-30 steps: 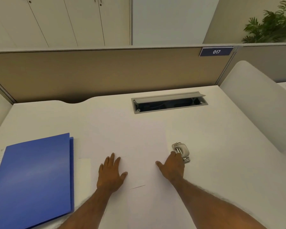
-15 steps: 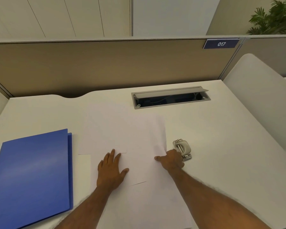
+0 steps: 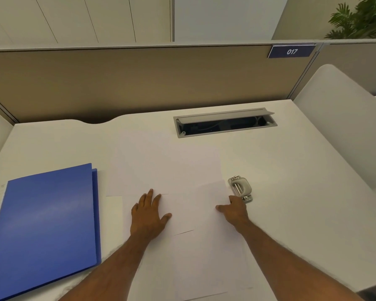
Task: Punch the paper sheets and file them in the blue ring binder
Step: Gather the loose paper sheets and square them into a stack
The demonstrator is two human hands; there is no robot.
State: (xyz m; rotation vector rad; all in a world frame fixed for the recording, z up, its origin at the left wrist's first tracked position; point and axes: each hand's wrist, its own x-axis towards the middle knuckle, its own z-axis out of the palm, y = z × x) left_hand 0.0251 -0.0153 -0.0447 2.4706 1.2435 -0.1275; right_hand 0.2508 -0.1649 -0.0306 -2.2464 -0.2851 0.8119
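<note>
Several white paper sheets (image 3: 182, 170) lie overlapping in the middle of the white desk (image 3: 291, 161). My left hand (image 3: 149, 213) rests flat on them, fingers spread, holding nothing. At the right edge of the sheets, my right hand (image 3: 233, 210) has its thumb on top and its fingers curled under, pinching the top sheet, whose edge is slightly raised. The small grey hole punch (image 3: 240, 189) stands just beyond my right hand, touching its knuckles or nearly so. The blue ring binder (image 3: 48, 224) lies shut at the left, apart from both hands.
A grey cable tray (image 3: 225, 124) with its lid raised is set into the desk behind the sheets. A beige partition (image 3: 139, 83) closes the back. A white divider panel (image 3: 343, 127) rises at the right. More paper edges show under the binder at the far left.
My right hand went from lying flat beside the punch to pinching the sheet's right edge, lifting it a little. My left hand stayed pressed on the paper.
</note>
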